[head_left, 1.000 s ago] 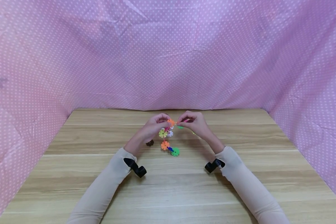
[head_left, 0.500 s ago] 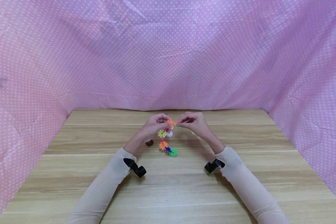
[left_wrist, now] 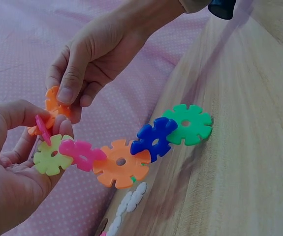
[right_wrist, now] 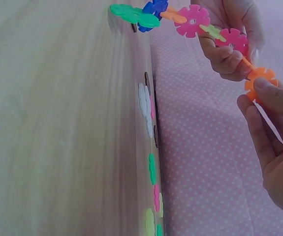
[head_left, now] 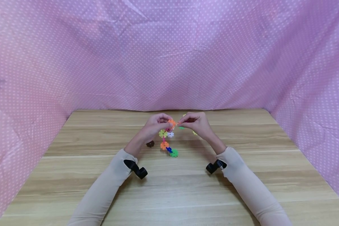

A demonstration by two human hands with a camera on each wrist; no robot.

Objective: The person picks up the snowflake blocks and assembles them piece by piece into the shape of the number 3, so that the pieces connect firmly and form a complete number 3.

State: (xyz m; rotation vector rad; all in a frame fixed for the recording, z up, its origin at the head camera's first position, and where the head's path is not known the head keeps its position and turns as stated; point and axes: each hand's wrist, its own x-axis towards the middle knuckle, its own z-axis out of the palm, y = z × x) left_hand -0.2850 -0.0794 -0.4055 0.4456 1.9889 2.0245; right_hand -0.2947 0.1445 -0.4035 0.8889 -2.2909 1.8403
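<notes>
The discs (left_wrist: 109, 169) are multicoloured, the cloth (head_left: 169, 62) polka-dotted pink.

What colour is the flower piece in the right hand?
The flower piece is orange, clearest in the right wrist view.

There's a kinda wrinkly pink cloth (head_left: 169, 59) with white dots hanging round the far, left and right sides of a wood-grain table (head_left: 172, 194).

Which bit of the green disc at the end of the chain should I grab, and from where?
I'd pinch the green disc across its flat faces, at the rim opposite the blue disc, probably coming from the person's near right. It is thin, and that notched edge is free, while its other side joins the blue disc.
</notes>
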